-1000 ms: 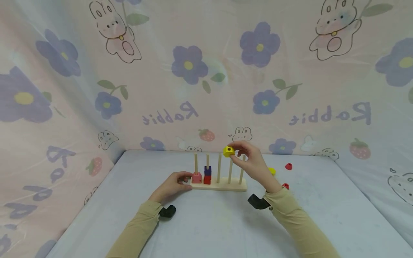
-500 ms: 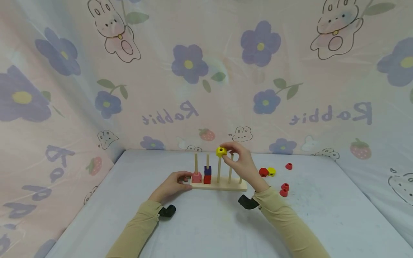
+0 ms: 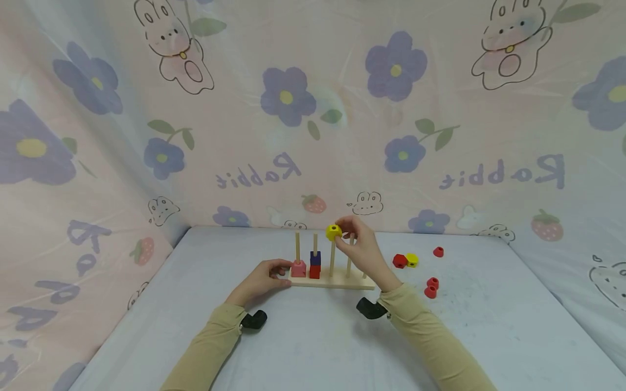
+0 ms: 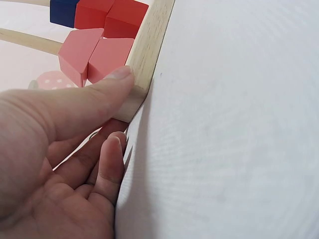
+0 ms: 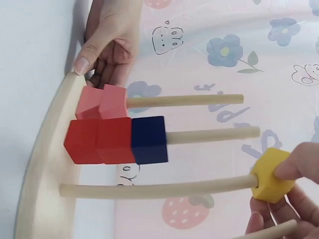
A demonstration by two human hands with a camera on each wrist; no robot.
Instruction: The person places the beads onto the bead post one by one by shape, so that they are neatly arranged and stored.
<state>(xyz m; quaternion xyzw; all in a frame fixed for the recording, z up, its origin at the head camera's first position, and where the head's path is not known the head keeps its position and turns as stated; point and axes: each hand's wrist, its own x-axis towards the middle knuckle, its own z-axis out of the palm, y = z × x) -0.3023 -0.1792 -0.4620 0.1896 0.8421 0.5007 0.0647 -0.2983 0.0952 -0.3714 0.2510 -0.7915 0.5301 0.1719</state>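
Note:
A wooden peg stand (image 3: 342,281) with several upright pegs sits on the table. My left hand (image 3: 264,277) grips its left end, the thumb (image 4: 107,94) on the base and the other fingers behind. Pink blocks (image 5: 102,102) are on the first peg. Red blocks (image 5: 99,142) with a navy block (image 5: 149,140) on top fill the lower second peg. My right hand (image 3: 361,247) pinches a yellow block (image 5: 274,177) between thumb and fingers. In the right wrist view, the third peg's tip (image 5: 249,181) meets the hole in this block.
Right of the stand lie a red block (image 3: 399,261) and another yellow block (image 3: 412,260), side by side. Farther right are small tapered red pieces (image 3: 431,292), one of them set apart toward the back. A printed curtain (image 3: 342,136) hangs behind the table.
My right hand has carried the yellow block leftward to the third peg, then slightly down. Loose pieces formerly behind the right arm now show. My left hand stays on the stand.

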